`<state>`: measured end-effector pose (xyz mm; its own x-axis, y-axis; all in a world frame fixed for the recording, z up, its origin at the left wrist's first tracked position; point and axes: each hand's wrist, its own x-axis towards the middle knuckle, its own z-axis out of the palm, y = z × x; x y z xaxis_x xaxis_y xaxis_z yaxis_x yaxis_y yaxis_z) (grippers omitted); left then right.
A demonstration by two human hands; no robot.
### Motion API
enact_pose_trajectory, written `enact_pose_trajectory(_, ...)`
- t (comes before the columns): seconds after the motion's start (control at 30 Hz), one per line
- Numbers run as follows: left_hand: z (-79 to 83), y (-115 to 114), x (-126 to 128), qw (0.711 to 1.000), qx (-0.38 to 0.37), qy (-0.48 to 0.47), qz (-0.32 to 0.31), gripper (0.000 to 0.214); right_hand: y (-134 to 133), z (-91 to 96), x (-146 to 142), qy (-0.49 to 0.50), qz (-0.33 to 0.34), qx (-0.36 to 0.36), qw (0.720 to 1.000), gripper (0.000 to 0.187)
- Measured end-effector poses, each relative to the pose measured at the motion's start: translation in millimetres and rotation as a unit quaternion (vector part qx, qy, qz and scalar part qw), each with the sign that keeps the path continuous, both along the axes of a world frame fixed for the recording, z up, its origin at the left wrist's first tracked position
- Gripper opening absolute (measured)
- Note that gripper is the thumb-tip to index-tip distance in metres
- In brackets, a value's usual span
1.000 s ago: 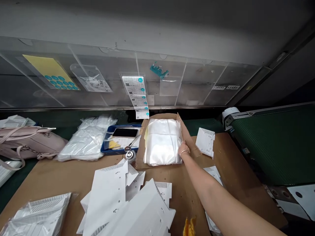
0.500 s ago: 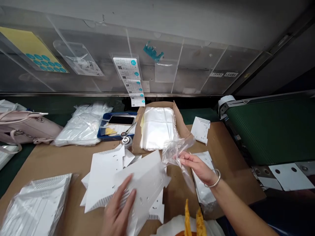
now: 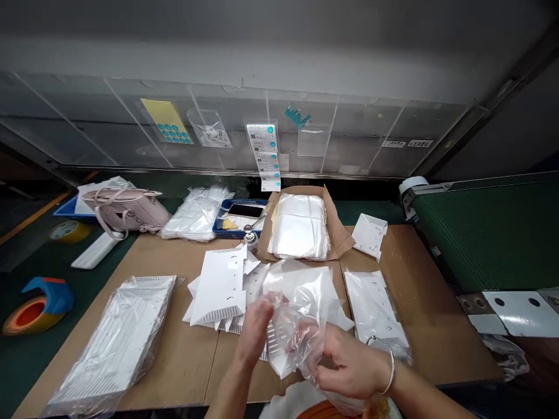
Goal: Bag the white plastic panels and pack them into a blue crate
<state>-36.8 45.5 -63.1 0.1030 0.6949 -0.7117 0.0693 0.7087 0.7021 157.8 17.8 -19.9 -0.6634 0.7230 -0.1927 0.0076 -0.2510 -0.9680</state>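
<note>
While the clear bag (image 3: 308, 285) was kinda bunched up above some loose white panels (image 3: 220, 285) on the table (image 3: 186, 349), my left grip (image 3: 257, 323) had one side pinched and my right grip (image 3: 351, 361) held the other, cardboard box (image 3: 338, 235) just beyond.

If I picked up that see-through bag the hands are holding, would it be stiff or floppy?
The clear bag would probably be floppy: it wrinkles between the left hand and right hand. It's likely light, since the plastic looks thin and see-through. Its shiny surface might feel slippery.
</note>
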Motion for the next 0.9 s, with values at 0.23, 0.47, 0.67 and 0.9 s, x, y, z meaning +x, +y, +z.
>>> enact_pose_trajectory(0.23, 29.1, -0.8, -9.8, 0.998, -0.012, 0.016, -0.065, 0.033, 30.6, -12.6, 81.5, -0.125, -0.159, -0.158, 0.966, 0.03)
enact_pose_trajectory(0.47, 52.2, 8.2, -1.7, 0.963, 0.095, 0.055, -0.245, 0.037, 80.0, -36.2, 70.9, -0.062, 0.055, -0.245, 0.966, 0.038)
enact_pose_trajectory(0.67, 56.8, 6.9, -6.6, 0.955, 0.132, 0.102, -0.247, 0.036, 68.6, -34.1, 64.3, 0.046, 0.051, -0.256, 0.964, 0.025)
enact_pose_trajectory(0.9, 47.7, 1.4, -0.1, 0.957, 0.119, 0.146, -0.221, 0.038, 51.4, -21.8, 47.7, 0.029, -0.065, -0.27, 0.96, 0.029)
